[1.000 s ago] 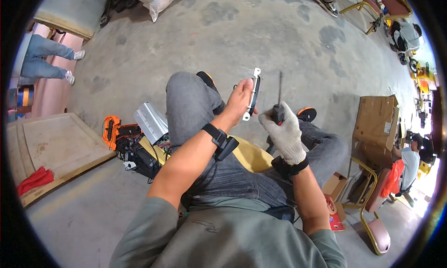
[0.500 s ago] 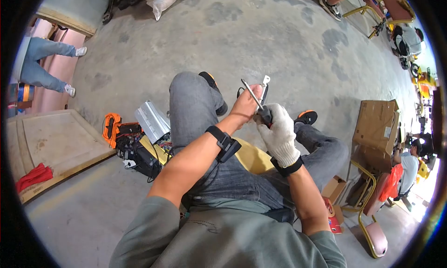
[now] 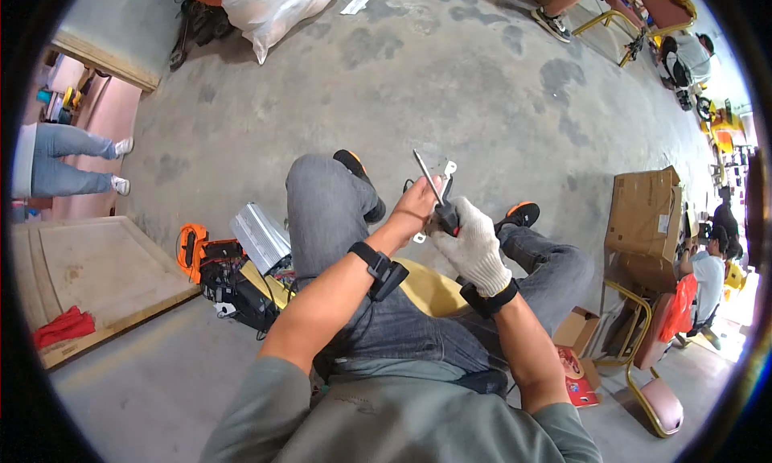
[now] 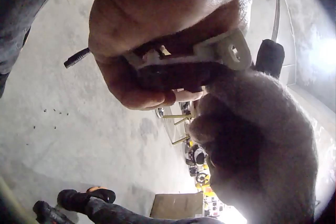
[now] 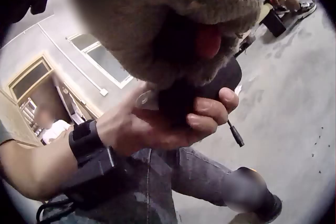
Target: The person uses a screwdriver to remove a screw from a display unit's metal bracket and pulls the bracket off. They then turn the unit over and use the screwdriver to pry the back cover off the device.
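Observation:
My bare left hand (image 3: 412, 209) grips a slim dark part that has white end tabs (image 3: 450, 168) with holes in them. In the left wrist view, the fingers wrap round its dark body, and one holed white tab (image 4: 233, 53) sticks out beside the thumb side. A short black cable end (image 4: 77, 57) pokes out past the hand. My right hand (image 3: 470, 242), in a whitish knit glove, holds a screwdriver (image 3: 428, 177) by its black and red handle. Its metal shaft points up and left, overlapping the left hand in the head view. The gloved fingers are right beside the part.
On the floor to the left lie a silver finned metal box (image 3: 261, 236), an orange-and-black item (image 3: 191, 252) and tangled black gear. A wooden panel (image 3: 96, 278) is farther left. Cardboard boxes (image 3: 641, 218) and a tipped chair (image 3: 635, 366) stand right. Other people are around the room.
My right hand has come left, close against the left hand. The screwdriver has swung from pointing straight ahead to leaning left over the left hand. The head view has tilted slightly.

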The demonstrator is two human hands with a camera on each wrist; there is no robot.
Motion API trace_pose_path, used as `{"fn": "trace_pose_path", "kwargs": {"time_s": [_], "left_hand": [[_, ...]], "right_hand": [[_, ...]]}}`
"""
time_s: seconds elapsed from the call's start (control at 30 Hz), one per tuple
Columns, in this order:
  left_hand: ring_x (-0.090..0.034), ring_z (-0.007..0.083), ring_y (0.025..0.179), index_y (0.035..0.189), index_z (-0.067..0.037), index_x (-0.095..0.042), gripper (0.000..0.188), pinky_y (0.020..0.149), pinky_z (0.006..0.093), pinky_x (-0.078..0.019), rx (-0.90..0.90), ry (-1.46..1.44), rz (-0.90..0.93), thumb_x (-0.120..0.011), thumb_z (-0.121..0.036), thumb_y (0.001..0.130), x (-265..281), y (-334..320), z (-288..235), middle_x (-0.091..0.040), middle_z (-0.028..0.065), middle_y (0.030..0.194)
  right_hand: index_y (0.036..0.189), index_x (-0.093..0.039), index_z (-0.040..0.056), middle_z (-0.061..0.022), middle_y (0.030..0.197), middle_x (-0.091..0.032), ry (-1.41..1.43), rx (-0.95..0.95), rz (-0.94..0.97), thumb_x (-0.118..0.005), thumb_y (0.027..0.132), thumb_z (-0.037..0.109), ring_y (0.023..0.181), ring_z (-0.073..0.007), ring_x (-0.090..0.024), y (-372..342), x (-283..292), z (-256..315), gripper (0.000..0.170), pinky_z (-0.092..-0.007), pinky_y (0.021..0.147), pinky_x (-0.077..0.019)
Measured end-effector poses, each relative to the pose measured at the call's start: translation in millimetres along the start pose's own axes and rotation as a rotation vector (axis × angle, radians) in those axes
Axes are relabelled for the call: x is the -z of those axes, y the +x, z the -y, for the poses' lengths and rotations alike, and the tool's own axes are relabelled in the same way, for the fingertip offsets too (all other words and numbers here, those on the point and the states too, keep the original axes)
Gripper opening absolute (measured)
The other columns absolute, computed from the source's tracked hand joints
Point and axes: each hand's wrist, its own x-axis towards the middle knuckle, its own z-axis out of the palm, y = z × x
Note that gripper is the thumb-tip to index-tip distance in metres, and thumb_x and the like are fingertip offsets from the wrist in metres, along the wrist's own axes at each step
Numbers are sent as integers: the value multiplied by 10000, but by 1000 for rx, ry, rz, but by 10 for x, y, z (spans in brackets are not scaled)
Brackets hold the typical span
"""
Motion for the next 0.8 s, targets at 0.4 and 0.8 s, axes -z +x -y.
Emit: {"fn": "trace_pose_path", "kwargs": {"time_s": [0.4, 0.8], "left_hand": [[-546, 127, 1031, 1339, -57, -580, 544, 914, 281, -452, 41, -27, -118, -462, -512, 1066, -43, -44, -51, -610, 27, 1138], [-515, 101, 965, 1279, -36, -584, 530, 886, 266, -443, -82, 6, -65, -404, -497, 1090, -34, -54, -123, -589, -4, 1045]], "right_hand": [[1052, -586, 27, -186, 906, -635, -40, -14, -55, -749, 764, 83, 839, -371, -655, -73, -56, -101, 336, -425, 751, -529], [1015, -593, 42, -148, 932, -627, -18, 139, -166, -758, 747, 48, 841, -349, -626, -81, -115, -69, 315, -410, 731, -516]]}}
